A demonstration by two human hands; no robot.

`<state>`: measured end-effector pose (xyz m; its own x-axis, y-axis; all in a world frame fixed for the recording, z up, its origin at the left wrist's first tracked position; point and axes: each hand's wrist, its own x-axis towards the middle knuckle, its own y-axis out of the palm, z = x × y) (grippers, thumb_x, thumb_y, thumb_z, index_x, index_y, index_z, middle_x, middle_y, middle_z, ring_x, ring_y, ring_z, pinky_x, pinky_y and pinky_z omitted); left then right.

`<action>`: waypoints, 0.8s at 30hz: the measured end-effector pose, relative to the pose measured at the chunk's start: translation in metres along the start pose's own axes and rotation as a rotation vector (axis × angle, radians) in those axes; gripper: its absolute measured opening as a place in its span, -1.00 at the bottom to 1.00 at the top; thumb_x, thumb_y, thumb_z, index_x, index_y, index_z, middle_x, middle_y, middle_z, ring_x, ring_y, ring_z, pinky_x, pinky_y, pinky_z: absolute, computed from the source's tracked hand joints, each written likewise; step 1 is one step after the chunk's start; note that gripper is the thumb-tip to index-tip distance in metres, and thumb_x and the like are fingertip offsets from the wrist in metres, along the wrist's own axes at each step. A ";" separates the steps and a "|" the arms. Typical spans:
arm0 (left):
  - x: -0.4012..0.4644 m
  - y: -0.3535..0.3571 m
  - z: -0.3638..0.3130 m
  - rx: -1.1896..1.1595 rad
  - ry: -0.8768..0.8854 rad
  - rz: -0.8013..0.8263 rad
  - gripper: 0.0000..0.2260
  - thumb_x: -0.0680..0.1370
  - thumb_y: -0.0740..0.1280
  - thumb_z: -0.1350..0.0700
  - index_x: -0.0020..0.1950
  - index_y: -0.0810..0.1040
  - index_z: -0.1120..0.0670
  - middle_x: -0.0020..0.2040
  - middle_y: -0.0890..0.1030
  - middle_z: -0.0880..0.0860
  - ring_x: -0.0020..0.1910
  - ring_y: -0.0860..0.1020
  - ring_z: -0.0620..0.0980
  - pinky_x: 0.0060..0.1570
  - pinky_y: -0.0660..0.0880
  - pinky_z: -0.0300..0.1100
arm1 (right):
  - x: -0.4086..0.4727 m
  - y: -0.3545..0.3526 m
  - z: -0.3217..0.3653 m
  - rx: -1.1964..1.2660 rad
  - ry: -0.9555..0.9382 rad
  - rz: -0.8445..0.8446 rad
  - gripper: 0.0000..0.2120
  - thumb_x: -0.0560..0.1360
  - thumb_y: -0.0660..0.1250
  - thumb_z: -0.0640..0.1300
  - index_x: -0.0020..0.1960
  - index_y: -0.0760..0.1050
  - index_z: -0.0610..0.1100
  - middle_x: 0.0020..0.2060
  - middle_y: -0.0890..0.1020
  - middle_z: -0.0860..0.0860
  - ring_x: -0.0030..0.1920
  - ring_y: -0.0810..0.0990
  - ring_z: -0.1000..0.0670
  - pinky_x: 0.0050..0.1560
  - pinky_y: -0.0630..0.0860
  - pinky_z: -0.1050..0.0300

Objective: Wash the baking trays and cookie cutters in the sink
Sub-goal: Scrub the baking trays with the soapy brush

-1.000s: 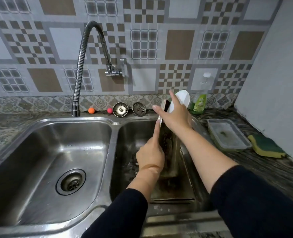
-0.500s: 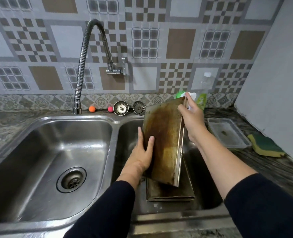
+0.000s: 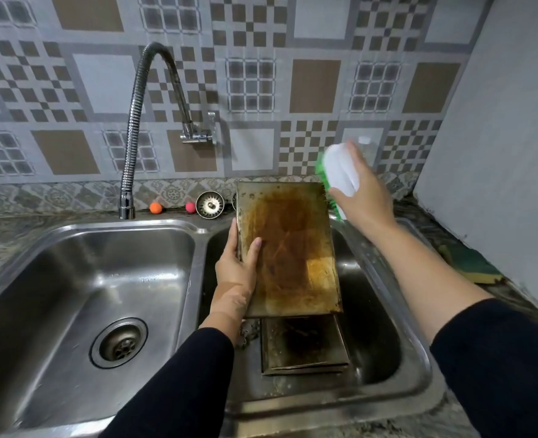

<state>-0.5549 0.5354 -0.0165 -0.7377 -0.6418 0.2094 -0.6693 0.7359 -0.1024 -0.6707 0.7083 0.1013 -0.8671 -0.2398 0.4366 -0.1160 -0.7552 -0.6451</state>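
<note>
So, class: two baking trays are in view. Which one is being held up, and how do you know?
The stained brown tray, gripped along its left edge by the left hand above the right basin. The darker tray lies flat on the basin floor, untouched.

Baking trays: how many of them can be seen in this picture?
2. One stained baking tray is held tilted over the right basin by the left hand. A second tray lies in that basin beneath it. More may be hidden underneath.

No readable text, label or number showed anywhere. The bottle (image 3: 364, 147) behind the hand was too blurred.
</note>
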 end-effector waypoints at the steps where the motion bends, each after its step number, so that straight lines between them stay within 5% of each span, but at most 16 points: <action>1: 0.002 0.005 -0.005 -0.007 0.023 -0.002 -0.48 0.56 0.34 0.01 0.50 0.27 -0.12 0.24 0.51 -0.19 0.21 0.47 -0.29 0.25 0.35 -0.42 | -0.002 0.004 0.006 -0.037 -0.033 -0.003 -0.27 0.50 0.36 -0.03 0.52 0.03 0.23 0.40 0.41 -0.01 0.34 0.42 -0.14 0.18 0.41 -0.01; 5: 0.020 0.021 -0.024 -0.060 0.114 -0.067 -0.52 0.58 0.33 0.10 0.48 0.32 -0.01 0.35 0.46 -0.11 0.27 0.39 -0.35 0.29 0.29 -0.46 | -0.041 0.029 0.009 -0.133 -0.043 0.058 -0.35 0.49 0.33 -0.01 0.48 0.13 0.27 0.16 0.58 -0.02 0.10 0.57 -0.10 -0.05 0.50 0.05; 10: 0.033 0.009 -0.031 -0.063 0.127 -0.137 -0.55 0.61 0.27 0.12 0.49 0.30 0.00 0.41 0.40 -0.09 0.31 0.30 -0.36 0.16 0.18 -0.66 | -0.111 0.056 -0.006 0.101 -0.074 0.103 -0.32 0.47 0.37 -0.04 0.47 0.15 0.27 0.31 0.50 0.07 0.26 0.49 0.00 0.14 0.47 0.11; 16: -0.002 0.043 -0.040 -0.106 0.183 -0.007 -0.58 0.61 0.27 0.14 0.46 0.34 -0.02 0.26 0.43 -0.26 0.24 0.37 -0.43 0.28 0.26 -0.48 | -0.002 0.023 -0.001 0.051 0.062 -0.052 -0.36 0.51 0.32 0.01 0.51 0.14 0.19 0.24 0.54 -0.06 0.16 0.54 -0.11 -0.02 0.46 0.11; 20: 0.010 0.034 -0.040 -0.095 0.175 -0.124 -0.60 0.62 0.23 0.13 0.47 0.34 0.01 0.31 0.45 -0.20 0.24 0.37 -0.43 0.27 0.27 -0.48 | -0.026 0.029 0.004 0.022 -0.003 0.093 -0.35 0.51 0.33 -0.03 0.51 0.13 0.20 0.21 0.57 -0.02 0.07 0.57 -0.03 -0.11 0.45 0.16; 24: 0.017 0.007 -0.034 0.029 0.152 -0.192 -0.61 0.64 0.20 0.07 0.47 0.33 -0.05 0.32 0.47 -0.16 0.27 0.37 -0.35 0.26 0.25 -0.49 | -0.122 0.063 -0.006 0.254 -0.060 0.229 -0.30 0.48 0.37 -0.09 0.49 0.13 0.21 0.23 0.57 0.02 0.16 0.54 0.05 0.05 0.45 0.24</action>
<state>-0.5697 0.5369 0.0191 -0.5764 -0.7277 0.3718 -0.7998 0.5957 -0.0739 -0.5752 0.6937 0.0038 -0.8258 -0.4506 0.3392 0.2097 -0.8036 -0.5570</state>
